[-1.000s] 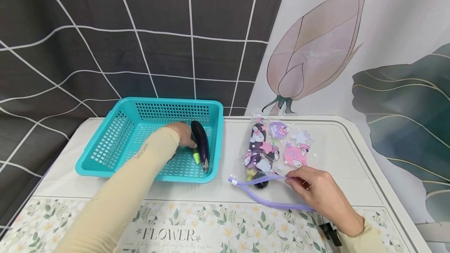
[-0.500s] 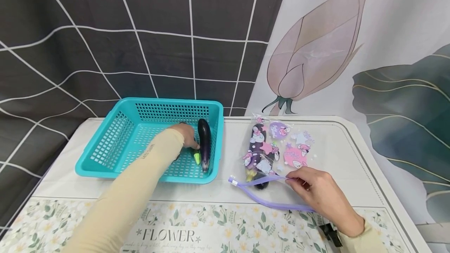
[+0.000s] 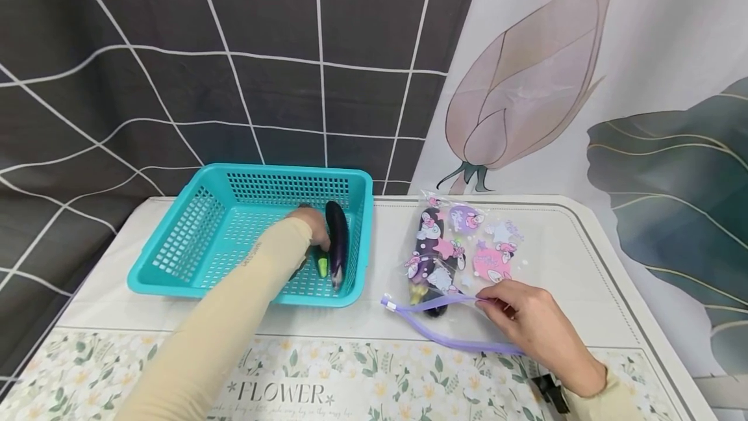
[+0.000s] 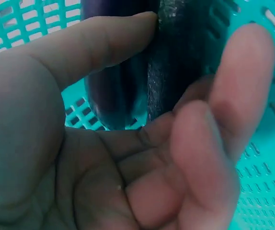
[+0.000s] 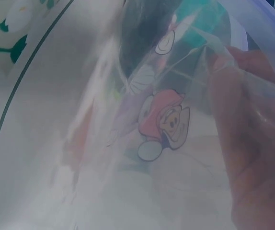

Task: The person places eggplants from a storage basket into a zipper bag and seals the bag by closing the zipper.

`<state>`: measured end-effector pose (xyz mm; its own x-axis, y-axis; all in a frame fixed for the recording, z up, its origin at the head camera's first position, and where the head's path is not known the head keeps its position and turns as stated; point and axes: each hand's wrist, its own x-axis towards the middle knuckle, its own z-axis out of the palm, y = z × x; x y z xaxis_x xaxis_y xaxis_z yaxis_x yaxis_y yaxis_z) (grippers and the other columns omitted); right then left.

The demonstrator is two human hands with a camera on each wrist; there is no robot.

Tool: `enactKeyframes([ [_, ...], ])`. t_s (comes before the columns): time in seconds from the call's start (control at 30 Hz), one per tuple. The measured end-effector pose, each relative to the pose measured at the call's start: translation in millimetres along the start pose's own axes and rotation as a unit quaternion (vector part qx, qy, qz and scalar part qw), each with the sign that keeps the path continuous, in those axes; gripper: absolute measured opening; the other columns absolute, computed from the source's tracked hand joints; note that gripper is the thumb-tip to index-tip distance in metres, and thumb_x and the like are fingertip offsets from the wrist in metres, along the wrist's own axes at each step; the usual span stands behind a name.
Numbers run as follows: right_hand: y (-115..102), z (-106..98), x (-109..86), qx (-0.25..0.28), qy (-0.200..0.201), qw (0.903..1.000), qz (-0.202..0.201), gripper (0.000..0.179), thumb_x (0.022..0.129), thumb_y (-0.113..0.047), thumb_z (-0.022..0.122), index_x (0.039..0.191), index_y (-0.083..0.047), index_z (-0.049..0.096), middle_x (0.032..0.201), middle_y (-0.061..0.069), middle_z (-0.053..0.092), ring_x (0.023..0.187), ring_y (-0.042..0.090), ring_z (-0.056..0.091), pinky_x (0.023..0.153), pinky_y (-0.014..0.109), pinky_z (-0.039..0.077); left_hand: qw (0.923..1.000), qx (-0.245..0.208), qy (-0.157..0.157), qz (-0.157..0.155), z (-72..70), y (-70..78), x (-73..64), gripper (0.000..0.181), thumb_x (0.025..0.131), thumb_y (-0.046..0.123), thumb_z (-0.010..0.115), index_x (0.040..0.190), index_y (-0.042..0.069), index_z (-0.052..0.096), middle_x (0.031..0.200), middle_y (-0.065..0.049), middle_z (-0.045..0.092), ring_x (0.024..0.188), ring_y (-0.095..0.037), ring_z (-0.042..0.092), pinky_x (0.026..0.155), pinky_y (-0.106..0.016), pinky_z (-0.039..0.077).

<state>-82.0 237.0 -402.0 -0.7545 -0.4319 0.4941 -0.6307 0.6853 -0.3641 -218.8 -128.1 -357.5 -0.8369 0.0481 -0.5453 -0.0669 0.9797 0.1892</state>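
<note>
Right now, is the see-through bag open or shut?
Open. The bag's two purple edges spread apart from the slider, leaving a gap between them.

I have the left hand (image 3: 316, 225) down in the turquoise slotted basket (image 3: 367, 226), its fingers out of my sight, beside a zucchini (image 3: 322, 265) and a purple eggplant (image 3: 336, 239). With the right hand (image 3: 536, 318) I pinch the lavender zip edge (image 3: 461, 343) of a clear cartoon-printed bag (image 3: 467, 278); dark vegetables (image 3: 436, 311) show through it. Grid-patterned fabric (image 3: 374, 31) hangs behind.

Dk eggplant (image 3: 337, 236), grn-tip veg (image 3: 323, 267) beside — in bskt (image 3: 366, 239), clr bag (image 3: 467, 249) — unzipped
</note>
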Motion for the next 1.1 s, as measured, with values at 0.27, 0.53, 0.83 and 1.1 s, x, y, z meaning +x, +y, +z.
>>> enactKeyframes([
  [0.27,0.1,-0.8,-1.1,0.003,0.002,1.0,-0.006,0.021,0.076,-0.002,0.083,0.086,-0.018,0.075,0.082,-0.013,0.067,0.064,-0.004,0.048,0.056,0.01,0.04,0.9998,-0.014,-0.013,-0.004,1.0,-3.0,2.8,0.036,0.083,0.024,0.077,0.108,-0.001,0.07,0.096,-0.01,0.066,0.073,-0.017,0.061,0.067,-0.028,0.055],
  [0.53,0.1,-1.2,-0.9,0.001,0.004,1.0,-0.007,0.022,0.075,-0.001,0.084,0.086,-0.019,0.075,0.08,-0.014,0.066,0.064,-0.005,0.049,0.056,0.01,0.041,0.999,-0.042,-0.014,-0.004,1.9,-7.2,3.9,0.033,0.082,0.016,0.078,0.107,-0.003,0.068,0.093,-0.011,0.065,0.069,-0.018,0.063,0.06,-0.027,0.055],
  [0.83,1.4,-0.4,-1.0,0.005,0.009,0.9998,-0.017,0.019,0.077,-0.004,0.083,0.086,-0.018,0.074,0.079,-0.015,0.065,0.064,-0.005,0.049,0.057,0.011,0.042,0.9954,-0.088,-0.031,-0.02,-4.6,-14.3,-4.1,0.039,0.084,0.012,0.074,0.116,-0.008,0.063,0.08,-0.013,0.068,0.051,-0.014,0.061,0.052,-0.026,0.054],
  [1.1,2.0,0.2,-1.9,0.009,0.008,0.9998,-0.016,0.01,0.083,-0.011,0.081,0.087,-0.018,0.075,0.08,-0.014,0.066,0.064,-0.004,0.049,0.057,0.011,0.042,0.9961,-0.085,-0.024,0.001,-13.9,-19.6,-12.0,0.019,0.085,0.011,0.07,0.095,-0.004,0.064,0.067,-0.014,0.069,0.051,-0.018,0.066,0.049,-0.027,0.054],
])
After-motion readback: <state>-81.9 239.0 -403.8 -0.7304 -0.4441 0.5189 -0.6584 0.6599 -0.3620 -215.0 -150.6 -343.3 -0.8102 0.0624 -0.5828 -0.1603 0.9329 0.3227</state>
